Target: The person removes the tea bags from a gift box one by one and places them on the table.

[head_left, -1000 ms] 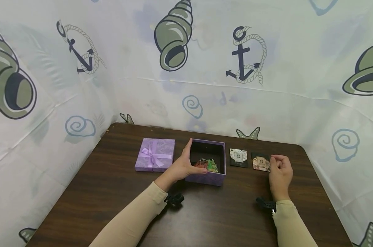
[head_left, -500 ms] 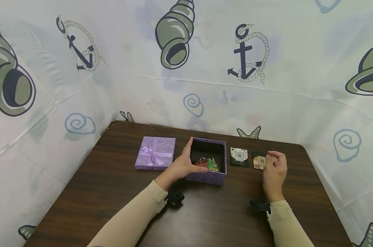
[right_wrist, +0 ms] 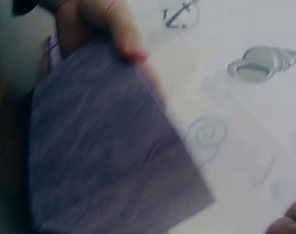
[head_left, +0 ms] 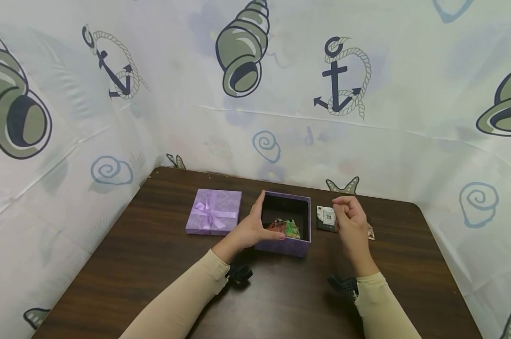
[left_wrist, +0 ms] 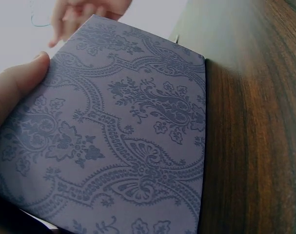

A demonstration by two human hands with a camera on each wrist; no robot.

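A purple box (head_left: 281, 246) stands open in the grip of a left hand (head_left: 248, 230), thumb over its near rim, bright packets (head_left: 292, 229) lying inside by that thumb. The lid (head_left: 227, 205) lies just left of the hand. A right hand (head_left: 351, 228), fingers curled, partly hides two flat packets (head_left: 325, 218); whether it holds anything cannot be told. Below both: a dark table (head_left: 289, 306); beyond, a shell-printed sheet (head_left: 179, 127).

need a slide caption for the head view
Left hand holding an open purple box, ribboned lid alongside, right hand near two flat packets.
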